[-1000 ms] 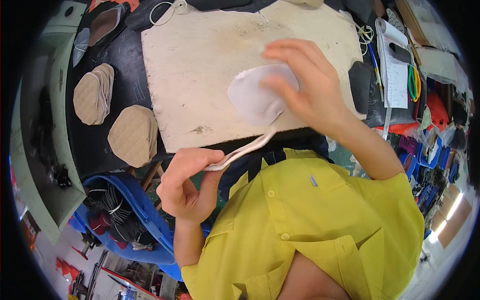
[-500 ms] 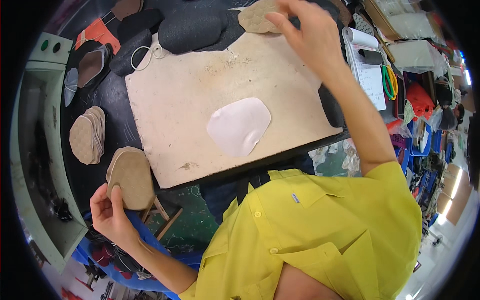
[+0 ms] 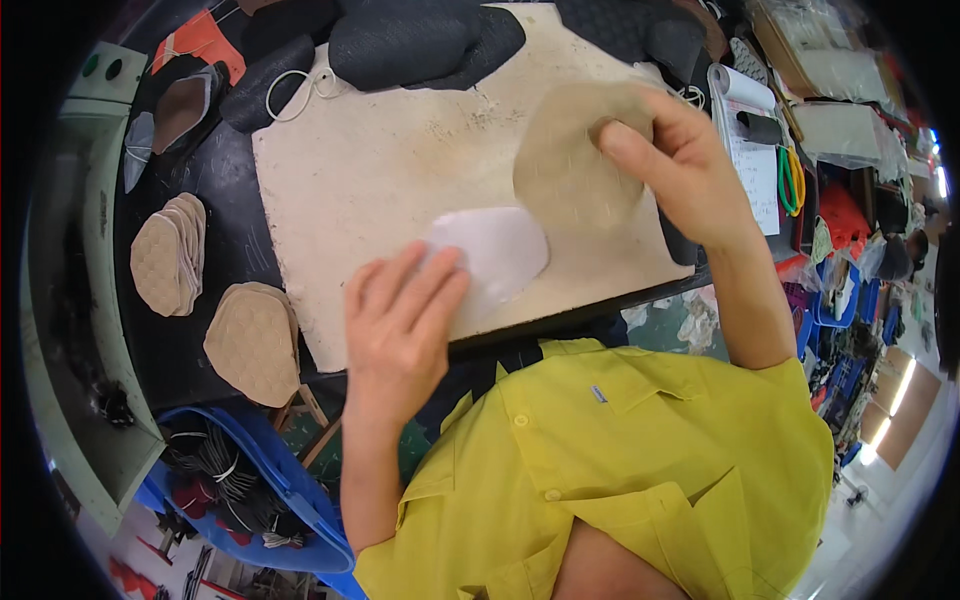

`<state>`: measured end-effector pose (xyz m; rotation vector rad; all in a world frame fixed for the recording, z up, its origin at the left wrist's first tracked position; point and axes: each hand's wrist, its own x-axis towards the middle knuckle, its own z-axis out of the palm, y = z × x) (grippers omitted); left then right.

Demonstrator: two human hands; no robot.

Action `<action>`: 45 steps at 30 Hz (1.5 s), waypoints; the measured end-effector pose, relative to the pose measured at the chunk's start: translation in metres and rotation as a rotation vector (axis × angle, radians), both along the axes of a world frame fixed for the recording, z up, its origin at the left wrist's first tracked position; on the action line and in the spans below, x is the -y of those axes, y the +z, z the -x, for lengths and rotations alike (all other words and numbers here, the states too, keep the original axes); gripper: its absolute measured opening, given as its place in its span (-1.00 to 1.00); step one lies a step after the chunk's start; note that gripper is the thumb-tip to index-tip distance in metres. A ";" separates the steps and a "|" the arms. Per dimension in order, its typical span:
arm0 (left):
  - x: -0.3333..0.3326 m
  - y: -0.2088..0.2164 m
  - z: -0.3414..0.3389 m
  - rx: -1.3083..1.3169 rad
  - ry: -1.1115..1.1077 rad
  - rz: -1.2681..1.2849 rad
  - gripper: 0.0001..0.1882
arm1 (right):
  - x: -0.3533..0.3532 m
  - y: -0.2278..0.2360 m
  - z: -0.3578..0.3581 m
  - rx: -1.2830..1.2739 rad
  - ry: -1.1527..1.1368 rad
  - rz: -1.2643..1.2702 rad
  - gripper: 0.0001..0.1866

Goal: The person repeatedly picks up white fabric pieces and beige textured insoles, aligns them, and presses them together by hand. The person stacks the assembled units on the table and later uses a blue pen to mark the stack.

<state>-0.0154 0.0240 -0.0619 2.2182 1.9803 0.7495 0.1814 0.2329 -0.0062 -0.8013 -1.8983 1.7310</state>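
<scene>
A tan quilted fabric piece [image 3: 572, 165], slightly blurred, is pinched between the thumb and fingers of my right hand [image 3: 680, 165], over the right part of a beige board [image 3: 330, 180]. Below and left of it lies a smooth white rounded piece [image 3: 500, 250] on the board. The outstretched fingers of my left hand [image 3: 400, 325] rest on this white piece's left edge, slightly apart; the thumb is hidden. Two stacks of similar tan pieces sit left of the board: a nearer stack [image 3: 252, 345] and a farther stack [image 3: 165, 258].
Black textured pieces [image 3: 400, 45] lie along the board's far edge, near a white cord loop [image 3: 285, 95]. A notepad [image 3: 755, 165] is at the right. Below the table's left corner hangs or stands a blue tub [image 3: 310, 520] with bundled cords. A grey metal cabinet [image 3: 90, 250] stands far left.
My right hand has brought the tan piece from the far edge toward me. My left hand has let go of the near stack and moved right onto the white piece.
</scene>
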 end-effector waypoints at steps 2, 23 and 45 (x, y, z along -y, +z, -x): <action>-0.001 0.012 0.003 0.195 0.059 0.017 -0.63 | 0.012 0.003 -0.009 0.049 0.079 0.162 -0.81; 0.060 -0.011 -0.042 0.315 0.442 -0.227 -0.71 | 0.037 -0.030 0.053 0.321 0.324 -0.011 -0.84; 0.058 -0.023 -0.049 -0.062 0.405 0.007 -0.59 | 0.033 -0.043 0.067 0.444 0.415 -0.165 -0.80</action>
